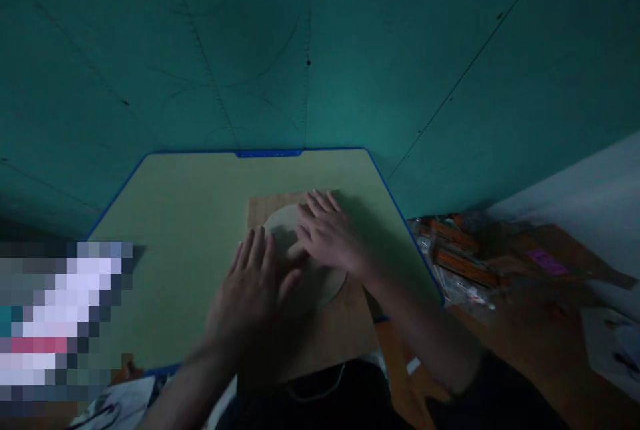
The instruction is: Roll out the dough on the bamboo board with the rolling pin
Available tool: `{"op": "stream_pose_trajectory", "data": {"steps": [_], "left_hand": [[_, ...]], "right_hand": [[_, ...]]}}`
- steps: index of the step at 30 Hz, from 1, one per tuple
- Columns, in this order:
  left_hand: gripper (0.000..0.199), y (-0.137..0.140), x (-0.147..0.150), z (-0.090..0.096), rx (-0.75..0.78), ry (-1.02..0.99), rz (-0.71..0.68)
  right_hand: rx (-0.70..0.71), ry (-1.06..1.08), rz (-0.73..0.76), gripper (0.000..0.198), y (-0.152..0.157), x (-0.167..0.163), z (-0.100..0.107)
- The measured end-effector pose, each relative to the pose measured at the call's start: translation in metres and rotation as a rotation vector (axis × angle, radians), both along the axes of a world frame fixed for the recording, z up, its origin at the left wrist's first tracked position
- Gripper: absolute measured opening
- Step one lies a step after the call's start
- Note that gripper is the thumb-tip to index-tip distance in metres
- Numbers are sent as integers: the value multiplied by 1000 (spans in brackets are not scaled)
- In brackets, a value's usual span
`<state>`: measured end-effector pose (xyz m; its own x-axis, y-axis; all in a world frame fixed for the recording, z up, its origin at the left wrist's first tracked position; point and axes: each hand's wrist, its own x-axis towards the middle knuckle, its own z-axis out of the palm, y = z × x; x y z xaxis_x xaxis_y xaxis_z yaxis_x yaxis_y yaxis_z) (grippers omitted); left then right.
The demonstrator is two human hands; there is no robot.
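Note:
A pale round disc [320, 287], with no further detail I can make out, lies on a wooden board [330, 333]. My left hand [253, 277] rests palm down at the disc's left side, its fingers stretched forward and its thumb out to the right. Over the disc's upper right part lies my right hand [325, 230], flat, with fingers extended and the thumb reaching left. Both palms hide part of the disc. The board sits on a light yellow-green table [190, 217] and reaches past its near edge toward my lap.
A green wall [340, 70] stands behind the table's blue-edged far side. Plastic-wrapped orange items [460, 250] and a cardboard piece [560, 253] lie on the floor at right. A pixelated patch covers the left side. The light is dim.

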<state>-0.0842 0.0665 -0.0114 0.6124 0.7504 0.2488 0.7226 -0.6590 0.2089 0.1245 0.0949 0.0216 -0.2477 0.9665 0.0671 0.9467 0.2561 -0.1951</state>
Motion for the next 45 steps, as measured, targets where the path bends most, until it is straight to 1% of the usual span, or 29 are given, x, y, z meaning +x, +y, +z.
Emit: {"op": "stream_pose_trajectory", "data": {"steps": [2,3,5,6,8,11,13,14,16,17,19,21,24,26,27,28,30,32,34,36,38,39,41,43,45], "left_hand": [[75,-42,13,5,50,22,14],[77,-59,19,8,69,30,-3],[79,-79,25,11,82,47,-61],[79,-80,25,11,83,56,-81],[79,-68,21,9,68,81,-99],[75,-21,8,8,17,105,-143],[70,13,-1,11,-37,113,-204],[68,26,-5,13,-64,112,-206],[68,39,-11,14,-122,101,-149],[68,38,-12,13,-144,88,-105],[69,21,-6,8,-157,59,-69],[72,-11,6,6,-112,39,-112],[84,-60,28,12,-13,22,-181],[87,-79,36,19,3,35,-224],[86,-82,36,22,-1,52,-260],[84,-81,34,24,-10,75,-297],[81,-69,25,24,-13,121,-362],[81,-47,12,20,-7,154,-385],[78,-25,-2,16,10,167,-373],[78,-10,-13,14,36,162,-360],[82,-7,-17,15,30,149,-364],[84,-11,-15,16,9,132,-362],[87,-26,-6,20,-42,92,-355],[91,-47,10,26,-58,65,-363],[95,-69,27,32,-36,64,-391]], "right_hand": [[43,18,25,55,-39,15,-2],[48,26,35,56,-56,22,-2],[32,36,53,56,-74,34,-1],[12,38,58,56,-74,37,1],[-49,37,61,54,-54,33,4],[-129,17,31,46,7,9,9],[-110,30,-17,43,46,-11,12],[-97,37,-49,45,60,-20,12],[-94,50,-103,51,71,-30,10],[-105,50,-113,54,68,-30,7],[-105,34,-85,59,48,-23,1],[-55,12,-41,60,15,-7,-3],[16,-5,-30,58,-39,19,-3],[13,-12,-53,58,-64,32,-2],[5,-20,-57,58,-70,36,-1],[-8,-30,-53,58,-71,38,0],[-50,-46,-30,57,-58,34,4],[-94,-43,0,50,-30,20,9],[-107,-20,5,41,2,-1,15],[-89,4,-59,43,28,-22,19],[-66,29,-134,49,38,-36,17],[-53,36,-158,52,37,-37,15],[-17,39,-158,57,25,-31,8],[23,32,-132,60,1,-14,1],[40,28,-110,58,-27,9,-3]]}}
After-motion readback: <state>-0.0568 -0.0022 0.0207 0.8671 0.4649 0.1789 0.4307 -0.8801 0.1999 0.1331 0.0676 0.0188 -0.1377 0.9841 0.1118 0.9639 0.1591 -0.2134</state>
